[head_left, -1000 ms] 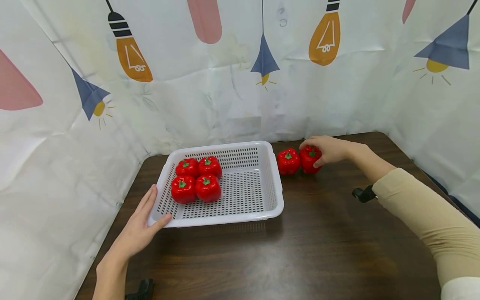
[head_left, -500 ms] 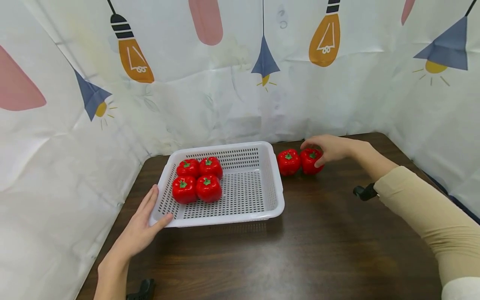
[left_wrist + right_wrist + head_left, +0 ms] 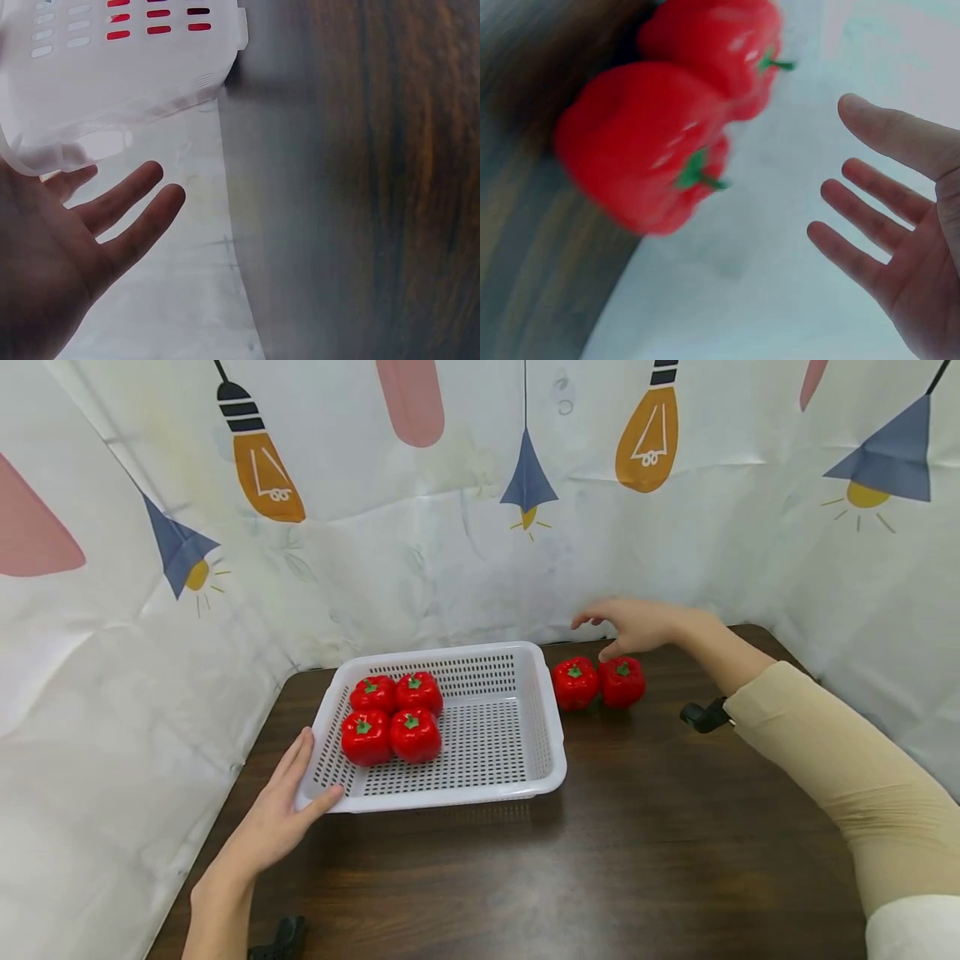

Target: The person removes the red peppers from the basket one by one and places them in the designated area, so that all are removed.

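My left hand (image 3: 273, 818) rests at the near left corner of a white plastic basket (image 3: 450, 797), fingers straight along its side and thumb on the front rim. In the left wrist view, spread fingers (image 3: 142, 217) show beside the slotted basket wall (image 3: 112, 67). Several red bell peppers (image 3: 392, 722) with green stems sit grouped in the basket's left half. My right hand (image 3: 645, 622) hovers over two more, a left bell pepper (image 3: 576, 683) and a right bell pepper (image 3: 622, 683), side by side on the table. Its fingers are parted and hold nothing, as the right wrist view confirms.
The dark wooden table (image 3: 637, 843) extends in front of the basket and to the right. A white curtain (image 3: 450, 568) printed with lamps hangs right behind the table's back edge and along its sides. Black wrist mounts (image 3: 705, 717) sit below each wrist.
My right hand has come off the right bell pepper, rising and moving slightly left and back. That pepper stays in place. The left hand and basket have not moved.
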Demonstrator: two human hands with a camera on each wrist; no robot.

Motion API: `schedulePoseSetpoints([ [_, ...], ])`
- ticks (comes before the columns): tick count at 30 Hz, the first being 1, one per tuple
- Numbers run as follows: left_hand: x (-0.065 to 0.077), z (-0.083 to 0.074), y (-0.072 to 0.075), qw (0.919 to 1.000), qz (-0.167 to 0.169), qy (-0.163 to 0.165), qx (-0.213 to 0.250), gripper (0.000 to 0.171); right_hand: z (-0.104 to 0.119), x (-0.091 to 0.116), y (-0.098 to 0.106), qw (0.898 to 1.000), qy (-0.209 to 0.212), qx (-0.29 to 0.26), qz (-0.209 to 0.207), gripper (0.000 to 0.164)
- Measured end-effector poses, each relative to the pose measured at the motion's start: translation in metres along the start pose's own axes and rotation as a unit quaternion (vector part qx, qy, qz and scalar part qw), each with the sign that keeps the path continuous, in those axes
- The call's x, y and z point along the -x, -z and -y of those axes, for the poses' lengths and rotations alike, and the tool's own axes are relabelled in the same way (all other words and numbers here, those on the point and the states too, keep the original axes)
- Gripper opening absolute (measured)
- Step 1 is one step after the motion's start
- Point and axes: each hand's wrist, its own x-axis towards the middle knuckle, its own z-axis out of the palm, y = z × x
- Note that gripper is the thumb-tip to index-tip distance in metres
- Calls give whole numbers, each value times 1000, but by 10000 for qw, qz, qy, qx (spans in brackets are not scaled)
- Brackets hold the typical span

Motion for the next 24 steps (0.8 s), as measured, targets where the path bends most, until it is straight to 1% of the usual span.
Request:
schedulePoseSetpoints([
  [4,0,0,1,10000,1,-7,15,96,25,-18,6,9994,201,265,48,52],
  [7,0,-1,2,10000,18,-7,14,96,43,-32,4,9979,345,516,179,50],
  [14,1,0,2,10000,-11,-28,-47,96,86,-60,-5,9957,500,552,543,52],
  [20,1,0,3,9998,-15,-58,-201,95,111,-80,-15,9897,744,944,778,49],
  [24,0,0,1,9993,-112,-134,-324,96,126,-92,-22,9864,971,966,906,47],
])
